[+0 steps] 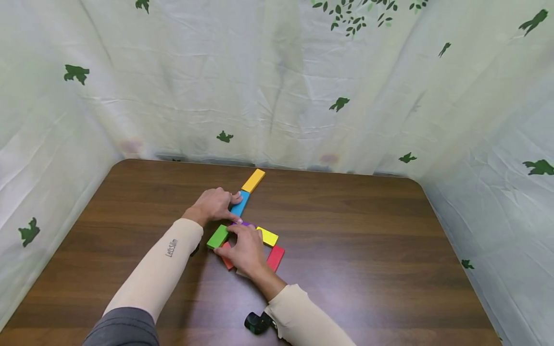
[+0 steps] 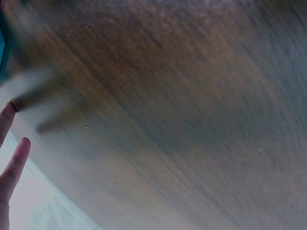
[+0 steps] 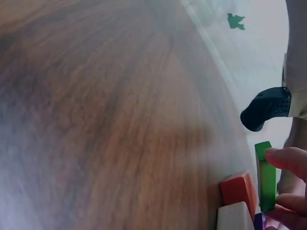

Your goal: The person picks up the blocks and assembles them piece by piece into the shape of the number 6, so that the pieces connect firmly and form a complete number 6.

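Observation:
In the head view my right hand (image 1: 246,247) pinches a green block (image 1: 218,236) between thumb and fingertips at its two ends. The right wrist view shows fingertips on this green block (image 3: 267,184), close beside a red block (image 3: 238,191) and a pale block (image 3: 235,216). My left hand (image 1: 215,206) reaches over a blue block (image 1: 240,204), fingers at its far part and thumb near its lower end, by a purple block (image 1: 246,223) that the right hand partly hides. Two straight fingers (image 2: 17,163) show in the left wrist view.
An orange block (image 1: 253,180) continues from the blue one toward the far edge. A yellow block (image 1: 267,237) and a red block (image 1: 275,258) lie right of my right hand. The brown wooden table (image 1: 368,250) is enclosed by a pale curtain (image 1: 277,86) with green bird shapes.

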Demonstrator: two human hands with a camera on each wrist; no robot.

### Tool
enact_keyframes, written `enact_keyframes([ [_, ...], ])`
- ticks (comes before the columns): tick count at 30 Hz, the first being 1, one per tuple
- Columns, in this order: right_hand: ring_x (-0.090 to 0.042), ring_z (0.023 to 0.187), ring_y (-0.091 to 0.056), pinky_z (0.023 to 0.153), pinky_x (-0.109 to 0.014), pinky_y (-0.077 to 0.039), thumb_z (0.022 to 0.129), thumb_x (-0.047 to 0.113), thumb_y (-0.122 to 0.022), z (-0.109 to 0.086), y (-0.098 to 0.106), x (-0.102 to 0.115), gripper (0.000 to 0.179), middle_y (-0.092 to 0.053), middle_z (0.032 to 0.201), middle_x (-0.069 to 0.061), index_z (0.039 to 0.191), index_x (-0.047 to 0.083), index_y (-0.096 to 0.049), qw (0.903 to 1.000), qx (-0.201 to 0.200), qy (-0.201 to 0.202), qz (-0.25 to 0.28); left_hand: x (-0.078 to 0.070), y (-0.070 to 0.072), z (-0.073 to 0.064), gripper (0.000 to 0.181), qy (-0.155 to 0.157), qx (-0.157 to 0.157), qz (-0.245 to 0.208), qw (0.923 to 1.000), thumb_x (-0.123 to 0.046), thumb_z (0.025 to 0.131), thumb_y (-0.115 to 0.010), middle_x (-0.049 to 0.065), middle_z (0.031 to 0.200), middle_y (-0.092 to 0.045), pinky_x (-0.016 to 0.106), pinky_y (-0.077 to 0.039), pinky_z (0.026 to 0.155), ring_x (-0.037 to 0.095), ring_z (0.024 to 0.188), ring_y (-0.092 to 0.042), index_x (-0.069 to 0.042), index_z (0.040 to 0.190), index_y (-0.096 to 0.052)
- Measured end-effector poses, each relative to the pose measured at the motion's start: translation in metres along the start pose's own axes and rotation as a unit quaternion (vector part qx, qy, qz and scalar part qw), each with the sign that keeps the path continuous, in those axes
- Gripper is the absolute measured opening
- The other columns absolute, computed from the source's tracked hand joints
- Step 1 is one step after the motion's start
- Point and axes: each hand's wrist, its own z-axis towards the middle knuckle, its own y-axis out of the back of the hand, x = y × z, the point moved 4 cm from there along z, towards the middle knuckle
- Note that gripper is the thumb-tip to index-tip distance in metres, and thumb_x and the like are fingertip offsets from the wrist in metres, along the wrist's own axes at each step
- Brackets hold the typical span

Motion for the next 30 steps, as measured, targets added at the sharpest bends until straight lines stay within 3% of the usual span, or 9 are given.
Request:
enact_keyframes([
  [30, -0.016, 0.091, -0.056, 0.078, -0.028, -0.038, 0.07, 0.045, -0.083, 0.004, -0.014, 0.004, 0.049, -0.069, 0.117, 0.008, 0.11, 0.018, -0.074, 0.9956, -0.036, 0.006, -0.086, 0.0, -0.002, 0.0, 0.082, -0.001, -0.003, -0.004, 1.0, -0.062, 0.075, -0.071, 0.015, 0.14, -0.05, 0.043, -0.053, 0.082, 0.034, 0.105, -0.063, -0.015, 0.138, -0.049],
])
